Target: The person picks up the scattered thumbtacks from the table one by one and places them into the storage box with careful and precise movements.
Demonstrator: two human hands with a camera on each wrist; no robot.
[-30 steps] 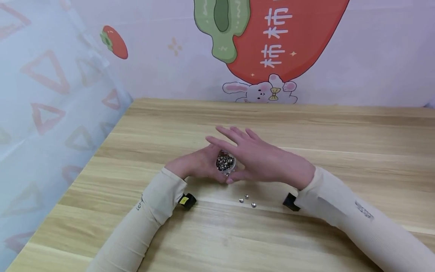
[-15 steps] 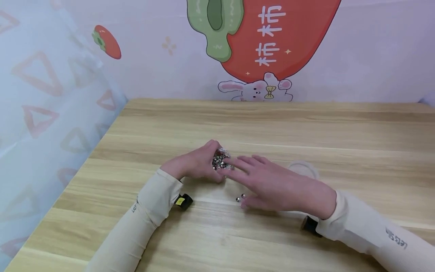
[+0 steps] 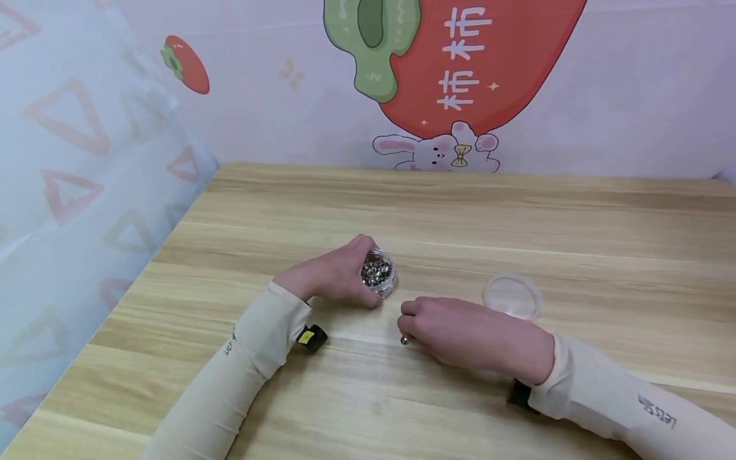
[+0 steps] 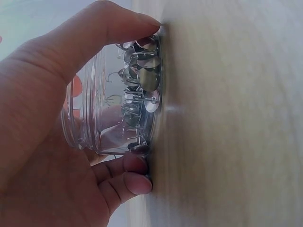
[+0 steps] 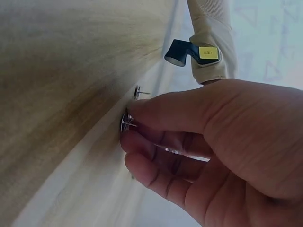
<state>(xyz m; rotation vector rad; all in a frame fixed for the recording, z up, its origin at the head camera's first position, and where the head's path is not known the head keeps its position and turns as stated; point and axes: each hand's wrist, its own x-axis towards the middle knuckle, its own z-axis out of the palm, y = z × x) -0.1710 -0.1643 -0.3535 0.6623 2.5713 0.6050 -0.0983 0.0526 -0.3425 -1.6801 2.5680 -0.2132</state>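
My left hand [image 3: 336,273] grips a small clear jar [image 4: 92,106] that stands on the table, its thumb and fingers curled round the side. Silver thumbtacks [image 4: 142,78] with flat round heads and thin pins fill its bottom. To the right of the jar, my right hand [image 3: 471,332] is down at the tabletop. In the right wrist view its thumb and forefinger close on a thumbtack [image 5: 125,124] with its pin pointing up. A second loose thumbtack [image 5: 137,92] lies just beyond the thumb; in the head view one tack [image 3: 404,340] shows by the fingertips.
A round clear lid [image 3: 535,295] lies on the wooden table [image 3: 368,204] behind the right wrist, partly covered by it. Black wrist cameras [image 3: 313,339] sit at both cuffs. A printed cloth [image 3: 276,121] hangs along the back and left edges.
My right hand has left the jar, moved right and down, and curled its fingers at the loose thumbtacks. The lid has come into view. The left hand keeps its grip on the jar.
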